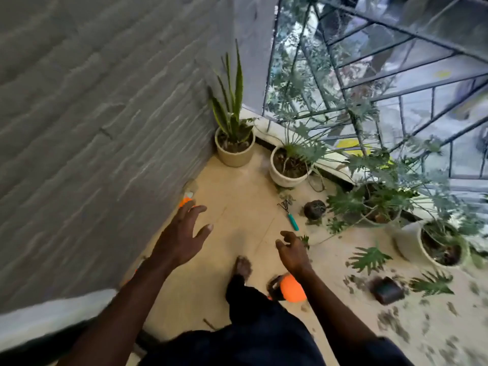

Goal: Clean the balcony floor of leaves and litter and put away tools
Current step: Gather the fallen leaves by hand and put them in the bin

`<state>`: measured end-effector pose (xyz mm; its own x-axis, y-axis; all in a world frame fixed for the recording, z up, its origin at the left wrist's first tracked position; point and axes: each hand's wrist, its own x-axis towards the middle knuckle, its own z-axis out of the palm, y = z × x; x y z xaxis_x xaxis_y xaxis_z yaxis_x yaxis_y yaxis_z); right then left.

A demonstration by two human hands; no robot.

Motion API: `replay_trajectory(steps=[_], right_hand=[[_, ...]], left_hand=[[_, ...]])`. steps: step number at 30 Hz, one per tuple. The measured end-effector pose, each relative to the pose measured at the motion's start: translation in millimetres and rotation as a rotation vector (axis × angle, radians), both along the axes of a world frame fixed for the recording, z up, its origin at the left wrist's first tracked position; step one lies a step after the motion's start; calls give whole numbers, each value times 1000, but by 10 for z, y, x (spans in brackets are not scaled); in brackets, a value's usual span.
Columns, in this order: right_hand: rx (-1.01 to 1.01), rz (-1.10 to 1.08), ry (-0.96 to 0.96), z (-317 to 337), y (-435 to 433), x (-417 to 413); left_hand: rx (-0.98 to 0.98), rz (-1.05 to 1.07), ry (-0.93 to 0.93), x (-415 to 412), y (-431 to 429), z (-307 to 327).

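Two grips released, left hand (182, 239) spread, right hand (293, 253) loosely curled; fallen leaves (369, 257), teal rake (291, 220) on floor (237, 186)

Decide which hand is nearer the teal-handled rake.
Right. The right hand hovers just short of the teal-handled rake; the left hand is farther off, beside the wall.

Teal-handled hand rake (289, 216) lies flat on balcony floor (237, 186); big green leaves (369, 257) & small litter (390, 320) (blurred) strewn right of rake, nearer cam.
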<state>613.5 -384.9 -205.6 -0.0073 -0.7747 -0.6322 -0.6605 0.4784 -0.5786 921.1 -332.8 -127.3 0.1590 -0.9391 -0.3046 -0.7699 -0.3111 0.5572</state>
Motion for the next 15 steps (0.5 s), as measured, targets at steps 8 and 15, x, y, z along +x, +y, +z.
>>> replay_trajectory(steps=[8, 15], right_hand=[[-95, -158, -5, 172, -516, 169], [-94, -375, 67, 166, -573, 292]], left_hand=[[60, -190, -7, 212, -1006, 96], [102, -452, -25, 231, -1798, -233]])
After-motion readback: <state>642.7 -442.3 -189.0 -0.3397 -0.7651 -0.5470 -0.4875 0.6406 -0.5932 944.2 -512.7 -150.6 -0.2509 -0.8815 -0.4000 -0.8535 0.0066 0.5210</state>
